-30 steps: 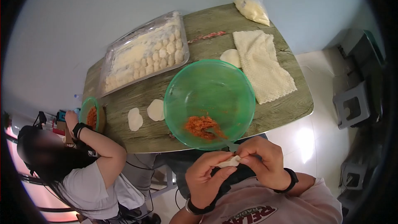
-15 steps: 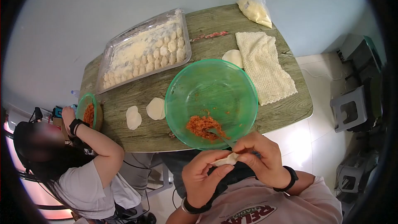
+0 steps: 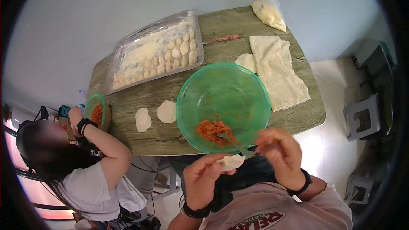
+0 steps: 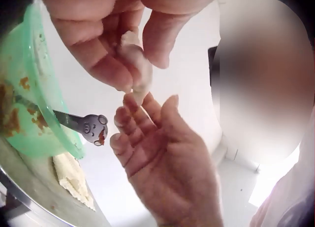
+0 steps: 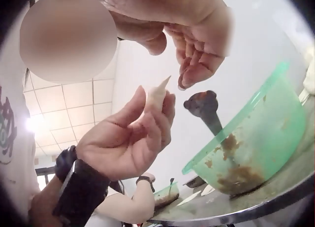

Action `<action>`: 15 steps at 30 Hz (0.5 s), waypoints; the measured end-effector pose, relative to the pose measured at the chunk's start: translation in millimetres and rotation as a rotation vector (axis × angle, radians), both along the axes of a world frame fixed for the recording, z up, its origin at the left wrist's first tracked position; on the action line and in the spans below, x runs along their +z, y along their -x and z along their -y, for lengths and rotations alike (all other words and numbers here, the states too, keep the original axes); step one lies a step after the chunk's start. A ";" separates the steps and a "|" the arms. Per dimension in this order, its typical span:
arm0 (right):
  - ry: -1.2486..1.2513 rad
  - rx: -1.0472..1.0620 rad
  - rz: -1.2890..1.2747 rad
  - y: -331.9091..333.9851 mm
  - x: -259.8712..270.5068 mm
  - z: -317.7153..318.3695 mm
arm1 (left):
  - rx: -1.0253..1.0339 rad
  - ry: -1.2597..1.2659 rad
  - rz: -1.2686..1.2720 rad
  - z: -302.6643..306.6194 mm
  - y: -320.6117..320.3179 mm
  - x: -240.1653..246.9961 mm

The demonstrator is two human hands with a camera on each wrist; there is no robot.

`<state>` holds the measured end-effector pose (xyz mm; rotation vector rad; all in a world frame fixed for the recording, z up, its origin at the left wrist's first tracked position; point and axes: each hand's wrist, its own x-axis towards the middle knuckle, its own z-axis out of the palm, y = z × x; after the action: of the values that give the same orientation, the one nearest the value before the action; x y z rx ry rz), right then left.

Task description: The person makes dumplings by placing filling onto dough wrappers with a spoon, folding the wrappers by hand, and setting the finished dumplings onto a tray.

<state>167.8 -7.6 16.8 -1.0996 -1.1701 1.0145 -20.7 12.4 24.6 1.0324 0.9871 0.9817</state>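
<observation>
Between the thumb and fingers of the left hand (image 3: pixel 201 179) is a small folded dumpling (image 3: pixel 231 162), pale and pinched along its edge, held in front of the table edge. The right hand (image 3: pixel 283 157) is a short way to its right, off the dumpling, fingers loosely bent with nothing in them. In the right wrist view the left hand (image 5: pixel 129 138) grips the dumpling (image 5: pixel 156 96) upright, its tip pointing up. Beyond the hands stands a green bowl (image 3: pixel 223 81) with orange-red filling (image 3: pixel 213 131) and a spoon (image 3: pixel 238 147) leaning on its rim.
A metal tray (image 3: pixel 200 57) of dumplings and flour lies at the back left. Round wrappers (image 3: pixel 143 120) lie left of the bowl; another wrapper (image 3: pixel 246 62) is beside a cream cloth (image 3: pixel 279 74). Someone's arm (image 3: pixel 108 147) reaches toward a smaller green bowl (image 3: pixel 88 106) at left.
The right hand has let go of the dumpling and moved away to the right. The left hand keeps hold of it, and the dumpling's pleated edge shows more fully. The head view has shifted slightly.
</observation>
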 end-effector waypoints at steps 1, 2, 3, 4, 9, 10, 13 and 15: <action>-0.009 -0.042 0.003 -6.1 -3.9 -0.4 | 0.047 0.011 0.050 -0.8 1.7 -1.6; -0.020 -0.082 0.005 -12.1 -7.3 -1.3 | 0.096 0.021 0.100 -2.1 3.5 -2.4; -0.026 -0.124 -0.011 -17.7 -10.4 -2.5 | 0.106 0.013 0.097 -4.4 6.4 -1.8; -0.032 -0.165 -0.027 -22.8 -13.7 -3.6 | 0.116 0.015 0.093 -7.9 10.9 -0.1; -0.025 -0.372 -0.041 -57.7 -38.0 -16.1 | 0.116 -0.063 0.412 -42.7 39.9 15.2; -0.013 -0.438 -0.013 -64.7 -43.9 -18.8 | 0.121 -0.072 0.412 -51.9 46.3 21.6; -0.010 -0.564 0.083 -84.9 -67.7 -23.9 | 0.125 -0.162 0.283 -89.2 52.6 45.4; 0.010 -0.688 0.161 -92.7 -85.1 -25.8 | 0.128 -0.171 0.092 -119.1 53.0 63.0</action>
<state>260.5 18.2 -68.4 -1.4710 -0.8072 0.4017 -73.7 131.5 87.6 1.0642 0.9135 1.2259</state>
